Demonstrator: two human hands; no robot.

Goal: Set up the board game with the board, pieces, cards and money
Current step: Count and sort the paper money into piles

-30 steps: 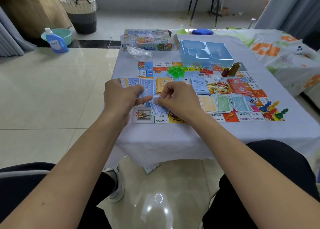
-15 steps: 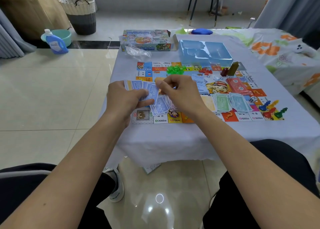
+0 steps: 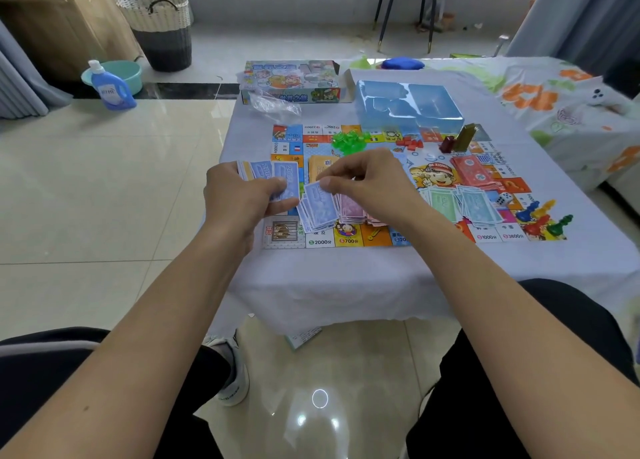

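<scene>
since half a second ago the right hand (image 3: 363,184) has come back down from the fanned stack toward the pile, carrying one blue note (image 3: 320,195) pinched between thumb and fingertips. largest first: the table (image 3: 346,278) under its pale cloth bears the board (image 3: 388,223), lying flat and open. on it sit sorted money piles: blue notes (image 3: 318,212) near the front left, pink ones (image 3: 349,210) just beside them, green notes (image 3: 443,202) further right, red cards (image 3: 474,176) behind. the left hand (image 3: 242,202) grips the remaining fanned money stack (image 3: 273,176), thumb pressed across its face. smaller still, the coloured pawns (image 3: 543,219) cluster at the front right corner, green houses (image 3: 348,141) at the back, a die (image 3: 504,198) near the green notes. the notes look thin, light and limp, probably slick against each other, so a pinch at one short edge seems the safest hold; sliding one off with the thumb should keep two from lifting together.
</scene>
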